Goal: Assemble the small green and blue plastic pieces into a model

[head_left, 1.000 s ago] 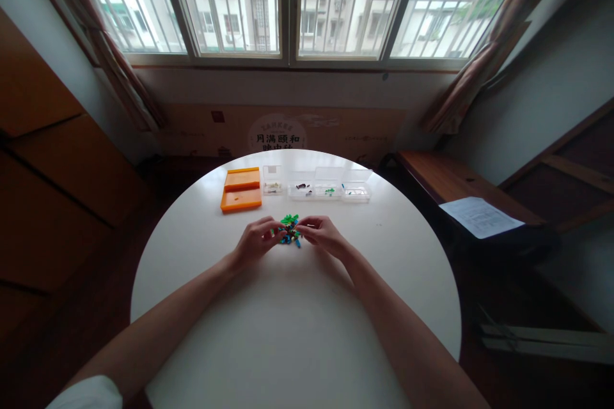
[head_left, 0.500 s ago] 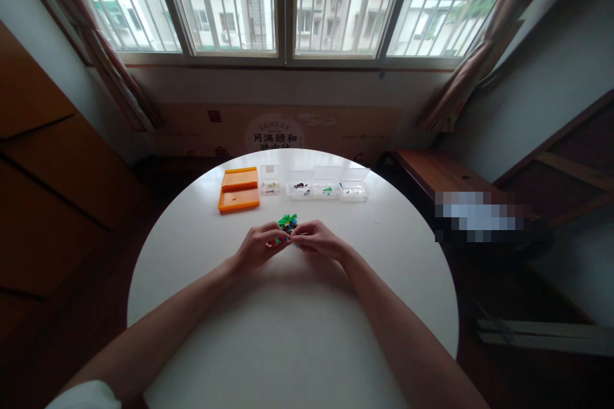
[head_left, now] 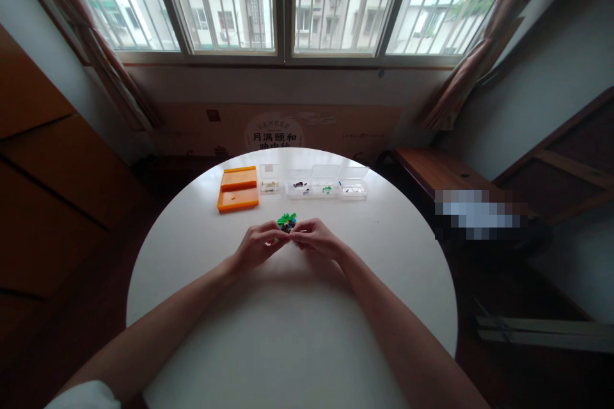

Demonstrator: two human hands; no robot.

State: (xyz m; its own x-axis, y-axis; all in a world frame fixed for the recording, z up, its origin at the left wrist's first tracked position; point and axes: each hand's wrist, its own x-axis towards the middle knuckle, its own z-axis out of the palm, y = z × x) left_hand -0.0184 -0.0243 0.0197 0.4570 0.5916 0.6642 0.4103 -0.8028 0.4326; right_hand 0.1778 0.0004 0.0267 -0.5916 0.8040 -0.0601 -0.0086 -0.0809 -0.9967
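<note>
Both my hands meet over the middle of the white table around a small building-brick model (head_left: 286,221). Bright green pieces top it, with dark brown and some blue parts below. My left hand (head_left: 261,243) is closed on the model's left side, thumb and fingers pinched together. From the right, my right hand (head_left: 314,238) closes on it too, its fingertips touching those of the left. The fingers cover the model's lower part, and any small piece between the fingertips is too small to make out.
Beyond my hands stands an orange tray (head_left: 238,200) with a raised back section. To its right are a small clear box (head_left: 269,169) with pale pieces and several open clear boxes (head_left: 319,194) holding brown, green and other small bricks. The round white table (head_left: 288,332) has a curved edge.
My hands stay closed around the brick model, with only a slight shift of the fingers. The whole view has moved very slightly.
</note>
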